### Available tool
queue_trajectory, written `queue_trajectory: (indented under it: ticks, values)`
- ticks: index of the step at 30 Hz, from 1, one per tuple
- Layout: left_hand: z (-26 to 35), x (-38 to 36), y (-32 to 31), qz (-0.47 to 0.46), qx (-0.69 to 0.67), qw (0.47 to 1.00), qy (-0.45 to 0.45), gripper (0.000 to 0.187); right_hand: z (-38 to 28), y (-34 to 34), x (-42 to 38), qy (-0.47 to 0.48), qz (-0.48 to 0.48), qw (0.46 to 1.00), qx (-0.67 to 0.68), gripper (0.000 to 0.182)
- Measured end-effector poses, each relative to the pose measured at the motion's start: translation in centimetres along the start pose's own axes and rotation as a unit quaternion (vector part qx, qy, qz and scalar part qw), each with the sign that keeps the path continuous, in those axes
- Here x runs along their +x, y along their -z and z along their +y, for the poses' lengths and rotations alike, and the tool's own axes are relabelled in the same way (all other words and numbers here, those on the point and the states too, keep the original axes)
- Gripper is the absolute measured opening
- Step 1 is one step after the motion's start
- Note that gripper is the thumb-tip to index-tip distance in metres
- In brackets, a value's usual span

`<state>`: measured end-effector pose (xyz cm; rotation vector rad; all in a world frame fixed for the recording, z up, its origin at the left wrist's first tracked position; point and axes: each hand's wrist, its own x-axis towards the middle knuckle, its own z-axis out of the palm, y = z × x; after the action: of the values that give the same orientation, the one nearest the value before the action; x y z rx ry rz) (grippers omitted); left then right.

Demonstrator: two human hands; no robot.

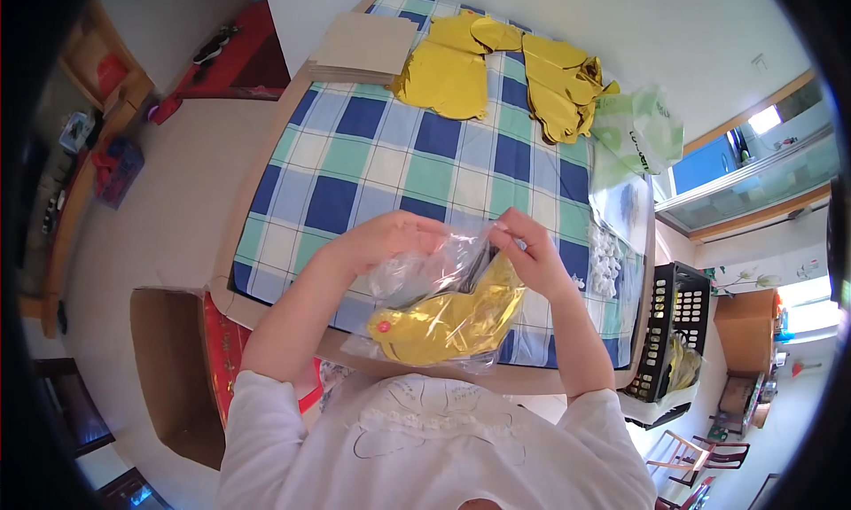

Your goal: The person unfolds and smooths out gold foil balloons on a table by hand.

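A clear plastic bag with a folded gold foil piece (452, 324) inside lies at the near edge of the checked cloth (434, 147). My right hand (529, 251) pinches the upper right edge of the bag. At the bag's upper left is my left hand (399, 242), its fingers bent against the crumpled clear plastic (408, 275); whether they grip it is hard to make out. The foil piece has a small pink-red spot near its left end. Farther back lie flat gold foil pieces (448, 71) and more gold foil (558, 80).
Cardboard sheets (365, 45) are stacked at the back left. A green-white plastic bag (638, 133) and small white items (605, 262) lie along the right edge. A black crate (660, 333) stands right of the table, an open cardboard box (173, 368) at the lower left.
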<state>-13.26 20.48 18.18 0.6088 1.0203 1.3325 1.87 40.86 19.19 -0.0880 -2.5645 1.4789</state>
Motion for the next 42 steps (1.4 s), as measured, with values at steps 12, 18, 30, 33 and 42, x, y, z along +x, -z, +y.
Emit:
queue_trajectory:
  ticks: [12,18,30,33,42]
  values:
    - [-2.1,-1.4,-1.7,0.019,-0.146,0.989,-0.026,0.031,-2.1,-2.7,-0.2,0.093,0.046,0.99,-0.091,0.013]
    - [-2.9,-1.4,-3.1,0.105,-0.117,0.988,0.004,0.019,-1.8,-4.6,-0.6,0.038,0.081,0.992,-0.087,0.018]
    - [-5.8,-3.2,-4.5,0.168,-0.143,0.975,-0.009,0.011,-1.4,-4.8,-1.7,0.065,0.087,0.985,-0.136,0.011]
    - [-6.5,-3.7,-4.6,0.174,-0.155,0.972,-0.026,0.01,-1.2,-4.9,-1.9,0.099,0.065,0.984,-0.132,0.01]
    - [-4.4,-9.4,1.1,0.287,-0.145,0.921,-0.219,0.009,3.8,-0.3,-3.4,-0.034,0.157,0.97,-0.181,0.013]
